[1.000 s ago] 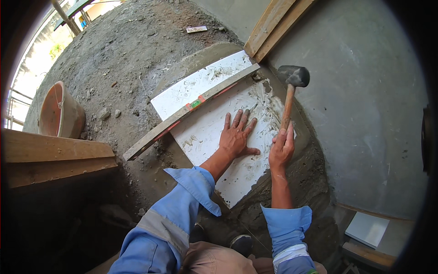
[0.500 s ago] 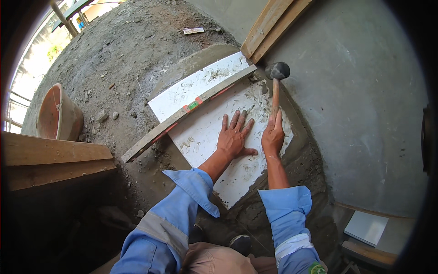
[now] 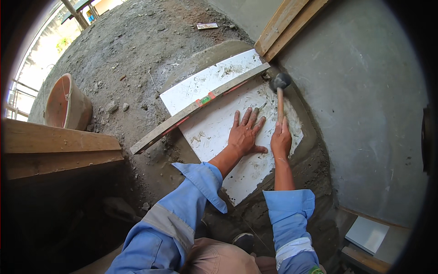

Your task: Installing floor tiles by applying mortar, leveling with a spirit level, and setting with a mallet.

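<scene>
In the head view there are two bare hands, one rubber mallet [image 3: 280, 93], one spirit level [image 3: 207, 101] and one bucket [image 3: 73, 104]. White tile [image 3: 248, 176] shows on both sides of the level, which hides any joint, so whether it is one piece or two cannot be told. The left hand [image 3: 244, 137] lies palm down on the tile, fingers spread and thumb out to the side. The right hand [image 3: 281, 139] has its fingers closed around the mallet's handle; the black head is slightly blurred over the tile's far right part, and contact there cannot be made out.

The handle is round, pale wood. The level is a long straight bar, dirtied grey, with one green vial between red patches, lying slantwise across the tile. The flat, smooth tile is smeared with grey mortar, most thickly at its right side; rough, damp mortar [image 3: 315, 169] borders it there.

Beyond lies gritty, stony ground [image 3: 137, 59] with a small pale oblong piece [image 3: 207, 26]. The bucket, orange inside, stands at the left behind wooden boards [image 3: 64, 148]. Another pair of boards [image 3: 292, 27] meets the tile's far corner, beside a smooth grey wall [image 3: 365, 105]. A white panel [image 3: 367, 234] sits at lower right.
</scene>
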### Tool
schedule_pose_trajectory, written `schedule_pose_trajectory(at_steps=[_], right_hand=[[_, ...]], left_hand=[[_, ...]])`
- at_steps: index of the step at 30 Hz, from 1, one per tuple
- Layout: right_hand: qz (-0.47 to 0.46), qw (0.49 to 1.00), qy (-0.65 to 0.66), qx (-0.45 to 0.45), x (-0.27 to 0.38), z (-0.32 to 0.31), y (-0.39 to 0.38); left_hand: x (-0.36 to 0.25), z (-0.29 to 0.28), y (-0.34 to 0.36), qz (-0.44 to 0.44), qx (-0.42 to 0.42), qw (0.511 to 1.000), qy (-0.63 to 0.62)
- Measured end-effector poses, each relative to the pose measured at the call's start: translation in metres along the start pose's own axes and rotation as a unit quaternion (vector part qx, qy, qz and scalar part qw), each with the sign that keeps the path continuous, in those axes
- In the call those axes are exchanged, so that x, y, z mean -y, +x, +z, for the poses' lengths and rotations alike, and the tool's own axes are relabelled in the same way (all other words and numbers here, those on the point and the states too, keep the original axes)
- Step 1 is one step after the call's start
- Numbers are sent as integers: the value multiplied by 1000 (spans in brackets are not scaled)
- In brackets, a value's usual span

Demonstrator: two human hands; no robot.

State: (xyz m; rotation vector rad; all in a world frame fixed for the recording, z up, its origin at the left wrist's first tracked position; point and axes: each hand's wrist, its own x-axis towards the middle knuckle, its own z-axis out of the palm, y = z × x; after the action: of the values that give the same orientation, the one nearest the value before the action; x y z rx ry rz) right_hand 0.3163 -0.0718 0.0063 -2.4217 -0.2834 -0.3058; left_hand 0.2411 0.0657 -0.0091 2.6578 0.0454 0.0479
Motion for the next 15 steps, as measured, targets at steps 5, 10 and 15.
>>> schedule_pose_trajectory(at_steps=[5, 10, 15], right_hand=[[32, 999, -28, 15, 8, 0, -10], [-19, 1000, 3, -18, 2, -10, -4], [58, 990, -83, 94, 6, -8, -1]], left_hand=[[1, 1, 2, -5, -6, 1000, 6], [-3, 3, 1, 0, -14, 1000, -8], [1, 3, 2, -6, -9, 1000, -5]])
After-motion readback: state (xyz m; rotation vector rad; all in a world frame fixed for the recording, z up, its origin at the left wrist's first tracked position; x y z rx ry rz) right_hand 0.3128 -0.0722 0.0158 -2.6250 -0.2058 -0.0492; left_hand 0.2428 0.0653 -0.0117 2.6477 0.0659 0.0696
